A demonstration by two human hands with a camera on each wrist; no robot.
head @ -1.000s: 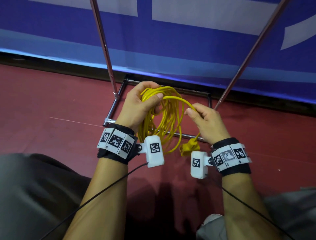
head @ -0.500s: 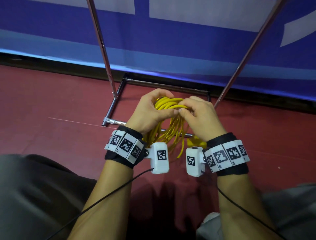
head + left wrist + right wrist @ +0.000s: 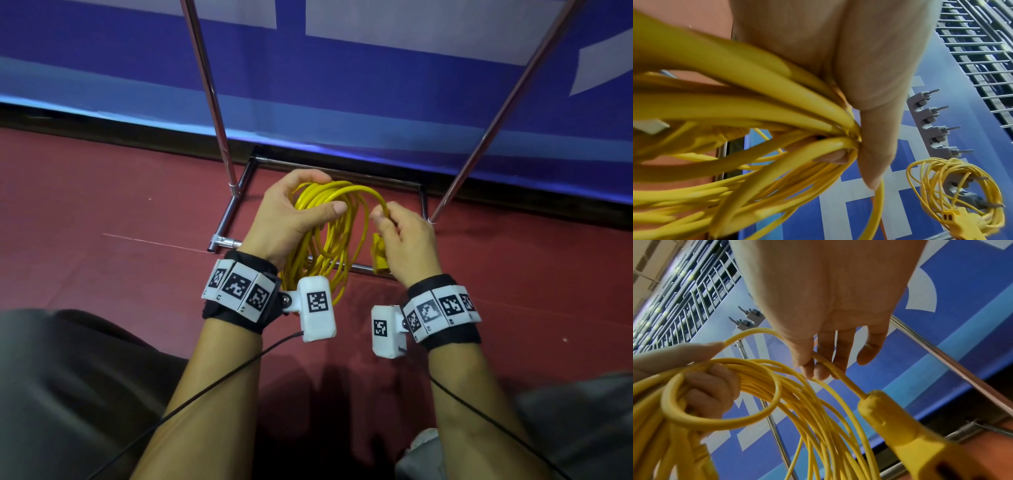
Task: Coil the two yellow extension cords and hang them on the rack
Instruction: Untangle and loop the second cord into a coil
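Gripping the coiled cord [image 3: 329,236] at its top, my left hand [image 3: 291,219] had fingers and thumb curled round the gathered loops, which hung down toward the red floor [image 3: 102,274]. My right hand [image 3: 404,236], just beside the coil on its right, pinched the last free strand between thumb and fingertips [image 3: 813,369]; that strand arched leftward to the bundle, and the socket end [image 3: 906,431] dangled below my right palm. Judged from this, 1 short tail remained to lay into the left hand. Cord 2 [image 3: 962,194] already hung on the grey rack [image 3: 931,123], up and ahead of both hands, with spare hooks beside it.
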